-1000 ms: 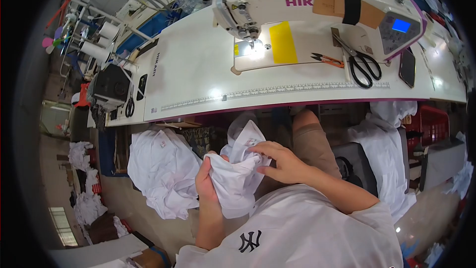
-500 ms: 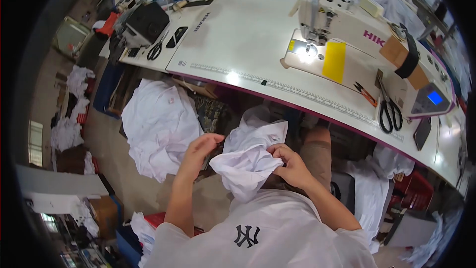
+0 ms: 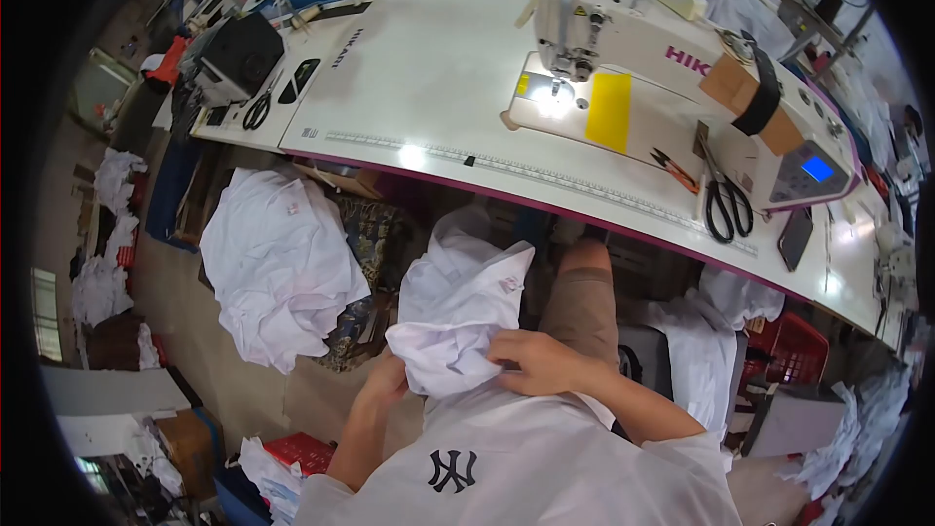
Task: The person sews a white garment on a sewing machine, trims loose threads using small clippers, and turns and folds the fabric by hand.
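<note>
A bunched white garment (image 3: 458, 297) lies across my lap, its cloth gathered in folds toward my body. A small reddish mark shows near its upper right corner. My right hand (image 3: 531, 362) is closed on the gathered cloth at the garment's right side, with the fingers curled in. At the lower left edge of the same garment is my left hand (image 3: 388, 377). It touches the cloth there, and its fingers are mostly hidden by the folds, so I cannot see how they are set.
A sewing machine (image 3: 623, 39) stands on the white table (image 3: 419, 68) ahead. Black scissors (image 3: 726, 205), orange-handled snips (image 3: 674, 170) and a phone (image 3: 795, 239) lie on its right part. A pile of white garments (image 3: 278, 268) sits left; a red basket (image 3: 789, 346) is at right.
My left hand has come down from above the garment's left side to its lower left edge. My right hand has shifted lower along the cloth. The whole view has moved slightly.
</note>
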The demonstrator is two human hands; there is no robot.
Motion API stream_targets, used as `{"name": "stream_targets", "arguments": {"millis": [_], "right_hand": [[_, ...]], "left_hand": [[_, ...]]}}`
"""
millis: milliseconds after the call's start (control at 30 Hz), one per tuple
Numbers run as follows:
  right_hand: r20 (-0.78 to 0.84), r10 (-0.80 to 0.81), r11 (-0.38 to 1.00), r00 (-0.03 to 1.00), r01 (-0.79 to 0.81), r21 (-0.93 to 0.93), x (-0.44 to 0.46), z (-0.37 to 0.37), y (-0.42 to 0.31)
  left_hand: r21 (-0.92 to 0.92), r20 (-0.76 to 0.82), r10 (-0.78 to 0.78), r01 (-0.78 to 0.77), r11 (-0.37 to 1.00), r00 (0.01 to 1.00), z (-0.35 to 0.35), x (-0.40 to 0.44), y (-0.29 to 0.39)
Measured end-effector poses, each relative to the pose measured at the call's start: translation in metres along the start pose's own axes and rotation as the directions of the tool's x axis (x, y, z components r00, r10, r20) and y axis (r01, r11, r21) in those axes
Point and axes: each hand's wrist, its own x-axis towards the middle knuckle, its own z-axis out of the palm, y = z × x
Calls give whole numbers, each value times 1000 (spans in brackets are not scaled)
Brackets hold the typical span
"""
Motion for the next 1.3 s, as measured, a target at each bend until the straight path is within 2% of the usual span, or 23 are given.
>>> {"name": "stream_targets", "arguments": {"millis": [33,100,200,300,333,367,433,467,533,567,633,667,700,767,833,933,1000,1067,1133,1200,1233,1267,1300], "right_hand": [[-15,4,1000,1000,-4,-3,0,3,0],[103,58,976,993,-35,-213,0,7,-3],[113,94,934,989,-48,-353,-4,5,-12],[-56,6,968,998,-20,-251,-4,-5,-40],[-60,7,967,998,-22,-255,-3,-11,-51],[-16,-10,1000,1000,9,-26,-2,-16,-63],[111,-49,931,993,5,364,6,-16,-70],[112,-57,934,992,13,358,11,-12,-70],[81,-36,951,996,9,308,25,-6,-70],[119,0,966,993,-31,258,34,-2,-61],[-139,-49,899,989,104,425,48,10,-38],[-382,-219,966,898,255,46,68,13,-18],[-370,-234,964,899,265,34,68,8,-17],[-343,-250,963,905,268,6,78,4,-20],[-307,-269,961,913,276,-23,85,-1,-24],[-279,-295,955,914,287,-69,98,-12,-30],[-282,-292,956,914,273,-107,99,-24,-30],[-300,-266,962,916,231,-148,89,-39,-28],[-333,-229,966,915,174,-189,72,-54,-26],[-372,-196,968,907,119,-221,57,-65,-25],[-388,-183,968,903,96,-233,51,-69,-25],[-401,-171,967,900,76,-243,46,-72,-25],[-409,-161,966,898,60,-250,43,-73,-26]], "left_hand": [[11,10,-3,3,1000,1000,-5,2,-1],[216,128,141,-166,962,982,-3,1,4],[335,137,327,-354,873,935,16,-5,34],[424,209,456,-500,755,865,30,-24,66],[436,174,513,-533,725,840,50,-37,76],[435,178,517,-538,722,837,56,-41,84],[693,350,623,-640,331,700,72,-54,103],[692,410,672,-690,212,617,94,-62,106],[607,727,554,-757,-244,405,115,-70,120],[507,810,509,-785,-356,292,125,-69,121],[352,907,388,-800,-487,163,147,-83,122],[218,943,330,-826,-519,42,159,-86,114],[87,959,271,-836,-542,-76,172,-90,101],[8,991,114,-833,-554,-66,206,-112,77],[-97,984,85,-864,-494,-159,229,-102,51],[-36,971,179,-839,-544,-158,244,-87,29],[-46,980,143,-861,-506,-137,237,-88,39],[-122,867,422,-934,-337,-266,234,-86,53],[46,770,578,-881,-470,-268,204,-68,62],[378,619,776,-819,-432,-124,184,-63,85],[428,466,884,-870,-243,-18,175,-48,88],[357,338,928,-934,29,158,165,-30,89],[271,246,943,-950,156,225,171,-28,97]]}}
